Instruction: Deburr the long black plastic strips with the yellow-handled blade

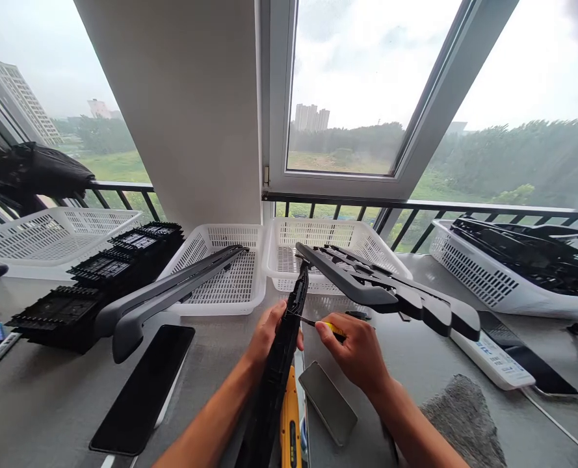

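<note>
The long black plastic part point(281, 364) stands on edge in the near middle of the table point(49, 403), running from the bottom edge of the view, where its near end is cut off, up toward the white baskets point(230, 279). What its far tip meets at the basket rim is hard to make out. The left hand point(269, 331) wraps the part from the left, fingers closed around it, though the fingertips are hidden behind it. The right hand point(357, 351) pinches a small yellow-handled screwdriver point(325, 325) between thumb and forefinger, its thin shaft touching the part's right side. A yellow tool point(291, 422) lies just beneath, partly covered.
</note>
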Tool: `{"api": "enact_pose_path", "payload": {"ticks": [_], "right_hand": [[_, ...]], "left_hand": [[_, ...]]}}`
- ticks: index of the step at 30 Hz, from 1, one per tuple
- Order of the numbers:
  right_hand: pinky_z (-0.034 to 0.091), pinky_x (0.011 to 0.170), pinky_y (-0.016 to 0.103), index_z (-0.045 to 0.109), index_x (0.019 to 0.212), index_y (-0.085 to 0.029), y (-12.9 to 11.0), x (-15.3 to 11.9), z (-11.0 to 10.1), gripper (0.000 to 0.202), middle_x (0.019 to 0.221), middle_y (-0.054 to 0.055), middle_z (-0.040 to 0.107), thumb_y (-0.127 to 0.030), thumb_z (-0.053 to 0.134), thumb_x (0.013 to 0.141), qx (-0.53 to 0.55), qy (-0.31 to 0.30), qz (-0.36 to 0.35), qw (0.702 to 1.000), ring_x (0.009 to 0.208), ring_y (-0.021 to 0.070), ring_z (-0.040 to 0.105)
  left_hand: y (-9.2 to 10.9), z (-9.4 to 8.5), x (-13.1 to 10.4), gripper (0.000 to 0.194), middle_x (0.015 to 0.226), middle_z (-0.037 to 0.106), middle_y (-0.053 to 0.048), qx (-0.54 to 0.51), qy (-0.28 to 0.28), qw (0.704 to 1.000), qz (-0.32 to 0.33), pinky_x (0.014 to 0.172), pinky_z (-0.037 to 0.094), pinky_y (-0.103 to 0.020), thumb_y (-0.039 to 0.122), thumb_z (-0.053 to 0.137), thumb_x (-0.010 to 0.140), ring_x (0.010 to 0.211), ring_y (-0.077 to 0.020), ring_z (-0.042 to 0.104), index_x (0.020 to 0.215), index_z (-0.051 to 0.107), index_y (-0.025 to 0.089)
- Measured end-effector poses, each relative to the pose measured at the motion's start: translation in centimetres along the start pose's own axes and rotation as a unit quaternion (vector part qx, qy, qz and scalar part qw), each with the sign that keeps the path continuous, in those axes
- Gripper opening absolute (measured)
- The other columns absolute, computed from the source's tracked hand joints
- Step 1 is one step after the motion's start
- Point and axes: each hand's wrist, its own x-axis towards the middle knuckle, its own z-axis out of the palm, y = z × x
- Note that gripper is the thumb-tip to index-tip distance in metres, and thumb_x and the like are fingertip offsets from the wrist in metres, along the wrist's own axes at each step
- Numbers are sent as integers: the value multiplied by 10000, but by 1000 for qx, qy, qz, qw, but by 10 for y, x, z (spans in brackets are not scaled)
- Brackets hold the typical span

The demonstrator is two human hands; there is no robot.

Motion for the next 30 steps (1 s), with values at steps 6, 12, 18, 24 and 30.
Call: {"api": "enact_pose_path", "payload": {"ticks": [6,12,18,24,30], "right_hand": [[358,650,282,663,712,-220,-1,-2,0,508,662,5,668,-512,491,1090,8,-2,-5,1000,634,154,580],[347,648,283,673,706,-214,-1,-2,1,505,674,9,683,-513,517,1081,7,-12,-1,1000,639,154,594],[369,641,281,695,734,-215,-4,-1,-1,506,672,8,672,-534,514,1083,43,-7,12,999,628,156,577],[408,690,284,721,793,-217,-9,-4,4,478,749,18,708,-505,510,1111,76,-3,-5,997,695,169,632],[426,705,287,738,805,-221,-13,-5,4,446,772,31,734,-475,524,1102,62,11,-12,998,719,182,660]], "left_hand": [[3,-1,1,561,499,662,-18,-3,23,1000,-5,399,312,-235,781,619,887,360,-127,449,871,589,221],[4,1,-1,546,504,666,-1,-9,24,1000,17,422,333,-228,764,621,902,363,-120,443,949,610,220],[4,3,-3,528,516,646,-3,-9,24,999,35,435,340,-240,748,598,947,400,-130,467,887,602,224],[2,7,-5,538,524,634,0,17,22,999,44,460,357,-240,755,586,952,444,-133,463,871,597,223],[-1,6,-3,556,517,617,7,4,19,999,43,470,367,-237,770,606,935,455,-128,462,828,587,225]]}}
